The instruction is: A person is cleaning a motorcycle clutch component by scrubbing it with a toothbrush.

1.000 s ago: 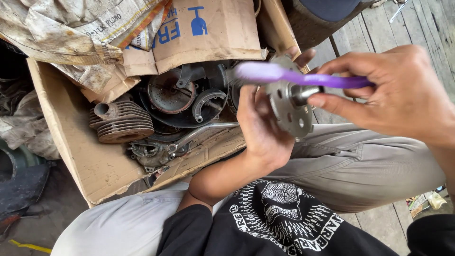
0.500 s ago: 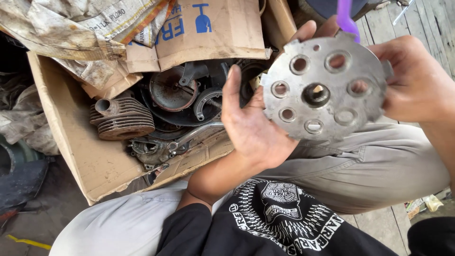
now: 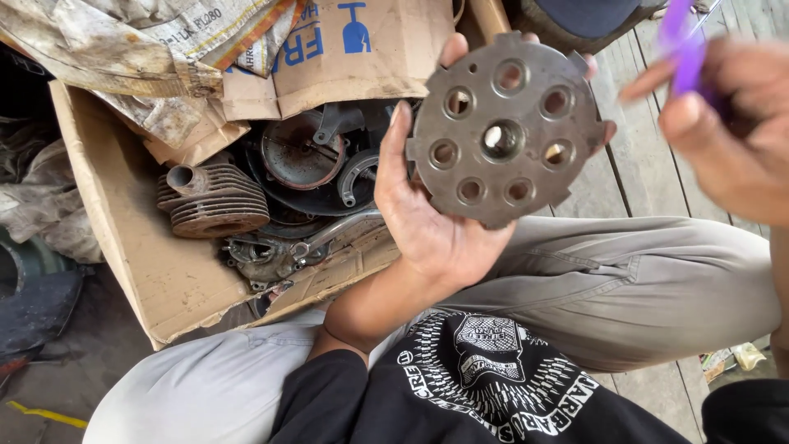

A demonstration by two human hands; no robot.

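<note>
My left hand holds up a round grey metal plate with a centre hole, a ring of several round holes and notched teeth along its rim. The plate rests flat-on against my palm and fingers. My right hand is at the right, apart from the plate and blurred. It grips a purple tool with a thin metal tip that points up toward the top edge.
A worn cardboard box at my left knee holds greasy engine parts: a finned cylinder, a round cover and a lever. Crumpled paper sacks lie over its top. Wooden floor planks run on the right.
My right hand has let go of the plate and pulled away to the right with the purple tool. The plate, seen edge-on a second ago, now faces me in my left hand alone.
</note>
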